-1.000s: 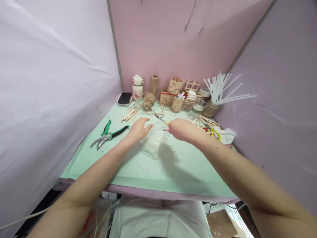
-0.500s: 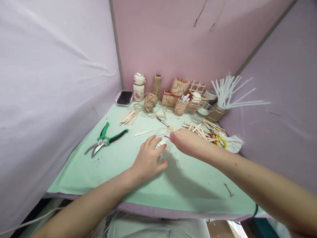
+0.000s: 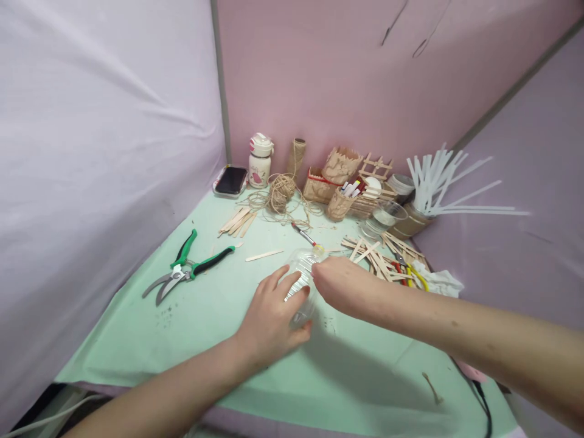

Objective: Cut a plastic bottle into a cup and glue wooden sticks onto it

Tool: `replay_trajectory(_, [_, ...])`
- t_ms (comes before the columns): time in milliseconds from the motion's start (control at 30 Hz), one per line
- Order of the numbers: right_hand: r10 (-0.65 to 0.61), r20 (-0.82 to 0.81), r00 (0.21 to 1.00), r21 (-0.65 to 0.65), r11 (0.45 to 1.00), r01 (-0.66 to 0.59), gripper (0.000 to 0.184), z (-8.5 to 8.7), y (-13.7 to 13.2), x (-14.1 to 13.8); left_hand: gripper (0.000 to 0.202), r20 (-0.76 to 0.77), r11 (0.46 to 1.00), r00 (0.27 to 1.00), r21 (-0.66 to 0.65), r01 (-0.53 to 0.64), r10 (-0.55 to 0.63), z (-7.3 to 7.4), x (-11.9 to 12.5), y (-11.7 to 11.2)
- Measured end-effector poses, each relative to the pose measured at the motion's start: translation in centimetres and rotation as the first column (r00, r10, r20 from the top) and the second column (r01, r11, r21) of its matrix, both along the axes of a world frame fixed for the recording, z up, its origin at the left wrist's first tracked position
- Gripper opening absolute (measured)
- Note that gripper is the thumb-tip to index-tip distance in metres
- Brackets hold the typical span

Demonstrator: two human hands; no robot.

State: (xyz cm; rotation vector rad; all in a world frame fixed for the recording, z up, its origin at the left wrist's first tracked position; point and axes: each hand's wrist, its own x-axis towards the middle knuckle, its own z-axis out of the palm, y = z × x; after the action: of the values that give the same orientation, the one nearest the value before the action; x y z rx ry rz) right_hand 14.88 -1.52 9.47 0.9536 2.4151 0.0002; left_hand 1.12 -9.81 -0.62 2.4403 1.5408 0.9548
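A clear ribbed plastic bottle (image 3: 305, 263) lies on its side on the pale green tabletop. My left hand (image 3: 276, 307) curves around its near left side, fingers spread over the ribs and thumb on the near end. My right hand (image 3: 335, 277) is a fist pressed close to the bottle's right side. A small pink tool with a thin dark tip showed in this fist a moment before; the wrist and fingers hide it now. Just beyond the bottle rests a slim brush-like tool (image 3: 302, 232) with a red end.
Green-handled pruning shears (image 3: 185, 271) lie open at left. Wooden sticks (image 3: 374, 255) and yellow-handled scissors (image 3: 417, 277) lie at right. A twine ball (image 3: 280, 193), phone (image 3: 231, 180), white bottle (image 3: 260, 163), water cup (image 3: 383, 220) and white glue sticks (image 3: 431, 182) stand along the back.
The camera view has shifted, so the table appears lower. My right fist has turned slightly, and the pink tool is out of sight. My left hand keeps its hold on the bottle.
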Motion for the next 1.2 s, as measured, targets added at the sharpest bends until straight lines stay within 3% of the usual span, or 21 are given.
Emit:
replay_trajectory(133, [-0.059, -0.063, 0.996, 0.02, 0.998, 0.06, 0.023, -0.6, 0.6, 0.3, 0.044, 0.011, 1.0, 1.0, 0.02, 0.0, 0.0, -0.1, 0.0, 0.0])
replay_trajectory(300, [-0.086, -0.068, 0.994, -0.037, 0.996, 0.084, 0.026, 0.5, 1.9, -0.2, 0.046, 0.01, 1.0, 1.0, 0.024, 0.002, -0.002, 0.0, 0.0, 0.1])
replay_trajectory(533, [-0.026, 0.115, 0.993, -0.156, 0.987, 0.044, 0.029, 2.1, 2.6, -0.4, 0.046, 0.022, 1.0, 0.999, 0.004, -0.03, 0.03, -0.1, 0.0, 0.1])
replay_trajectory(633, [-0.007, 0.116, 0.993, -0.151, 0.988, 0.025, 0.028, 2.4, 2.2, -0.1, 0.047, 0.021, 1.0, 0.999, -0.007, -0.027, 0.027, -0.1, 0.1, 0.1])
replay_trajectory(867, [-0.034, 0.129, 0.991, -0.203, 0.977, 0.06, 0.023, 1.0, 1.7, 2.0, 0.05, 0.037, 1.0, 0.999, -0.004, -0.012, 0.012, -0.1, -0.1, 0.2])
replay_trajectory(1067, [-0.202, -0.068, 0.977, -0.107, 0.975, 0.195, 0.025, 1.1, 1.3, 4.9, 0.051, 0.037, 1.0, 0.999, 0.022, -0.013, 0.012, -0.2, -0.2, 0.2])
replay_trajectory(1133, [-0.307, -0.187, 0.933, -0.2, 0.942, 0.269, 0.028, 1.4, 1.4, 5.7, 0.051, 0.031, 1.0, 0.999, 0.028, -0.012, 0.011, -0.2, -0.2, 0.2])
replay_trajectory(1200, [-0.457, -0.289, 0.841, -0.421, 0.85, 0.318, 0.034, 1.3, 1.5, 6.4, 0.051, 0.025, 0.999, 1.0, 0.033, -0.012, 0.011, -0.3, -0.2, 0.2])
